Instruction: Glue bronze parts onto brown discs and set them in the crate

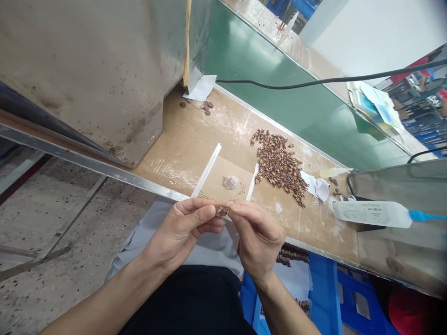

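Note:
My left hand [190, 221] and my right hand [256, 230] meet in front of my body, near the table's front edge. Between their fingertips they pinch one small copper-brown part [222, 211]; its exact kind is too small to make out. Just beyond the fingers, a small clear dish [230, 182] sits on a cardboard piece [213, 179] held by white tape strips. Tiny bits [242, 188] lie beside the dish. To the right of it spreads a large heap of similar copper-and-brown parts [279, 160].
A white bottle with a blue nozzle [373, 214] lies at the right. Crumpled white paper [319, 187] is near the heap. Brown discs [206, 108] lie at the back left. A metal housing [104, 70] bounds the left; a blue crate [324, 288] stands below the table.

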### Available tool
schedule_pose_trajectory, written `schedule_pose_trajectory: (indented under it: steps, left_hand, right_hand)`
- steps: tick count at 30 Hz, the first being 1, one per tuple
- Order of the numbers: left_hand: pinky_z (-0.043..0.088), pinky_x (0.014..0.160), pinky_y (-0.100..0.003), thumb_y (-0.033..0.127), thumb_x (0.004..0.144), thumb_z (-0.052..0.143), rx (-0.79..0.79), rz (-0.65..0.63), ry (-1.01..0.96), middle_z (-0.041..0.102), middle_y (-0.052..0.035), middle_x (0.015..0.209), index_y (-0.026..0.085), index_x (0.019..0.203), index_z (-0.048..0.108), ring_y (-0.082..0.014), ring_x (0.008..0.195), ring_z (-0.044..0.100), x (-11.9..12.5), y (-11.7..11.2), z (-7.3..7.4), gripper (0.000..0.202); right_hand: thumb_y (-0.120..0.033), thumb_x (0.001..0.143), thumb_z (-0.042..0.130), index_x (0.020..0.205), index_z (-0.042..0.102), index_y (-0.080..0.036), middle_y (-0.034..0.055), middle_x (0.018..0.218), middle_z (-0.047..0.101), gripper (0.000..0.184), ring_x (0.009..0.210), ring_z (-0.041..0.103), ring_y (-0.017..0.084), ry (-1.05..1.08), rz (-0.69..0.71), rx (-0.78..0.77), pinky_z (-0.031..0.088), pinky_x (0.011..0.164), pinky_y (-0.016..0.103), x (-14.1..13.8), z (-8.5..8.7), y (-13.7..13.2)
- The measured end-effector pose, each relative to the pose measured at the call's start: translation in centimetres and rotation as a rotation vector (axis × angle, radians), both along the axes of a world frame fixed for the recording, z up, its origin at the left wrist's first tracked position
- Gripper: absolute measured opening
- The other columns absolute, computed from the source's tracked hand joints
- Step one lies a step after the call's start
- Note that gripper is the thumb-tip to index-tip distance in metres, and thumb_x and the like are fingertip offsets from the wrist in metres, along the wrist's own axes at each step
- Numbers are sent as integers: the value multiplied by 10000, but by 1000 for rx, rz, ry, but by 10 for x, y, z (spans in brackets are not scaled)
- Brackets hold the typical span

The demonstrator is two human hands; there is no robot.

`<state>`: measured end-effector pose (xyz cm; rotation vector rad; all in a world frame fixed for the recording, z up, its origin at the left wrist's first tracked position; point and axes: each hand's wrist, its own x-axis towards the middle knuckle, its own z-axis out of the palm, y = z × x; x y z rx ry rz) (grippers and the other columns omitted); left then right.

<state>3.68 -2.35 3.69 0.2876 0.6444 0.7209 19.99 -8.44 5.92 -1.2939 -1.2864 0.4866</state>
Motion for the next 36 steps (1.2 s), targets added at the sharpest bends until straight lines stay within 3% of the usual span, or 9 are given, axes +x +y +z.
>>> schedule_pose_trajectory:
  steps: [6,14,22,25,27,30,33,36]
  left_hand:
    - [691,718,-183,325,770,1089,37,-18,79,895,-79,873,172,869,919,-163,709,844,-1,2,5,250]
    - [714,732,-229,346,714,1115,70,26,186,892,-73,858,186,840,917,-175,694,835,2,-2,12,283]
    - [708,768,-225,342,764,1088,89,-5,215,892,-70,869,181,893,915,-176,732,846,15,-6,6,269]
    - [721,780,-274,373,783,1076,110,-67,260,902,-112,940,160,1027,905,-222,755,865,19,-4,1,367]
    - [733,789,-320,440,799,1059,122,-106,296,906,-164,1053,148,1153,879,-266,786,880,19,-2,-5,493]
    - [738,806,-337,530,846,1005,151,-131,353,891,-208,1166,137,1218,854,-311,859,892,14,-1,-16,562]
    - [741,823,-330,514,879,976,169,-116,400,902,-170,1125,152,1161,879,-321,903,890,6,0,-26,469]
    - [746,860,-356,504,886,971,159,-85,445,910,-115,1054,195,1096,897,-318,915,885,0,1,-30,381]
  right_hand:
    - [-48,1026,807,1195,883,-336,11,1120,897,342,997,879,239,-73,12,35,761,911,406,2,6,0]
    - [-7,1009,790,1290,862,-355,21,1202,887,454,1044,877,248,-147,-12,99,761,937,417,4,2,-7]
    - [-19,1007,816,1262,872,-344,6,1160,887,417,1022,866,215,-114,-24,50,741,950,370,15,-3,-12]
    - [-59,1018,823,1214,884,-338,5,1133,891,346,1012,869,219,-110,-71,8,738,939,364,24,-3,-18]
    - [-91,1032,818,1186,888,-327,10,1109,893,291,1003,870,223,-140,-114,-20,736,929,369,41,-5,-23]
    - [-148,1072,779,1197,884,-303,29,1099,895,225,1017,865,231,-290,-251,-37,726,958,407,91,-15,-33]
    - [-229,1111,726,1176,884,-258,62,1099,892,173,1042,852,237,-522,-479,-93,699,989,414,153,-30,-48]
    - [-285,1133,684,1125,885,-228,81,1083,886,210,1026,846,234,-627,-568,-180,679,981,388,192,-46,-60]
